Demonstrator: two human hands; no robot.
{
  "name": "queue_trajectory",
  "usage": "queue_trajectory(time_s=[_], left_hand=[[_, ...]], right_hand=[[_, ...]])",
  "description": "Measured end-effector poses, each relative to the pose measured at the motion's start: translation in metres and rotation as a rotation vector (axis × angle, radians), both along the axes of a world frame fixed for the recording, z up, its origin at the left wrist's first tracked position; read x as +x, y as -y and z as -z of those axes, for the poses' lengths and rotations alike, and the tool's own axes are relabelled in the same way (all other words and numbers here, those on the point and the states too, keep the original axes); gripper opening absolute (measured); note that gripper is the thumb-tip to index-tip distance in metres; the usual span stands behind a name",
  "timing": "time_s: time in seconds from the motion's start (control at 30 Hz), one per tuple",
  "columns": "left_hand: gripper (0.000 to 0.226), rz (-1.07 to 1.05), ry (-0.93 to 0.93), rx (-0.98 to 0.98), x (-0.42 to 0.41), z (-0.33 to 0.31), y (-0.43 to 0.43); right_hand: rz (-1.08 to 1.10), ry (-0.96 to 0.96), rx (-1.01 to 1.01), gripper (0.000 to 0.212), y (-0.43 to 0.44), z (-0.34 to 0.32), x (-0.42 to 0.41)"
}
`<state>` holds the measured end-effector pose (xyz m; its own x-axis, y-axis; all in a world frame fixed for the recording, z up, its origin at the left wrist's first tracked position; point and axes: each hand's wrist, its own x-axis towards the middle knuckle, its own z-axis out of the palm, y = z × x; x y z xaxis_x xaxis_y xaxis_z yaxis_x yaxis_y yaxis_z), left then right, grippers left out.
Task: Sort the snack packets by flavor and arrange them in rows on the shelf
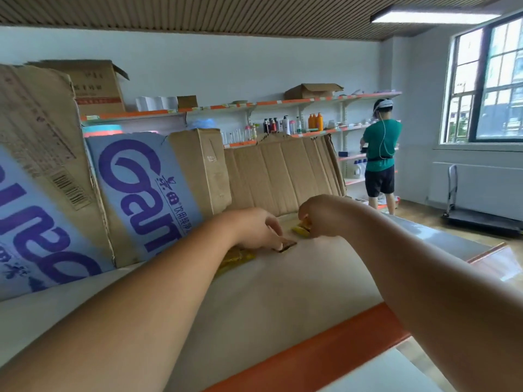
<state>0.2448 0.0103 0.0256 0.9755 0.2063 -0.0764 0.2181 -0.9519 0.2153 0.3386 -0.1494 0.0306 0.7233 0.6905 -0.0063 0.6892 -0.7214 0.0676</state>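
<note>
— Cardboard lines the back of the white shelf (283,292). How many pieces?
— Three flattened cartons (141,188) lean there, two printed purple on blue and one plain. Beyond them, two open boxes (96,86) sit on the top board of the wall shelving (283,102), and their contents are out of sight.
— And the packets?
— Some yellow packets (237,257) lie partly under the left wrist, but blur hides their number. The left hand (254,230) curls down, its fingertips pinching one dark packet (287,246) that lies flat on the shelf. Just right of it, the right hand (319,216) is curled over a second yellow cluster (300,231), seemingly gripping it.
— Anyone else?
— One person in a green shirt (380,145) stands at the far shelving, near the window (495,80).
</note>
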Motion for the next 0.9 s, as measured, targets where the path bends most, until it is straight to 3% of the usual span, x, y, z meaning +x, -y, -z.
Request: queue_trajectory(time_s=[0.17,0.4,0.5,0.6,0.67,0.73,0.9], left_hand=[[0.012,0.018,0.055,-0.092,-0.01,-0.006,-0.001],[0.02,-0.06,0.158,0.053,-0.011,-0.003,0.0],[0.031,-0.077,0.072,0.108,-0.01,0.003,0.003],[0.033,-0.047,0.052,0.099,-0.01,0.005,0.004],[0.029,-0.014,0.054,0.069,-0.011,0.004,0.004],[0.026,0.005,0.067,0.049,-0.011,0.003,0.004],[0.025,0.013,0.095,0.059,-0.011,0.002,0.001]], right_hand=[[-0.053,0.076,-0.009,0.049,-0.005,0.0,-0.006],[0.007,-0.006,-0.127,0.056,0.01,0.001,0.0],[-0.015,-0.03,0.019,0.037,0.003,0.001,0.0],[-0.07,0.107,0.17,0.025,-0.001,0.001,-0.002],[-0.131,0.168,0.389,0.023,0.002,0.004,0.003],[-0.121,0.109,0.599,0.022,0.007,0.005,0.009],[-0.041,-0.049,0.56,0.033,0.01,0.006,0.019]])
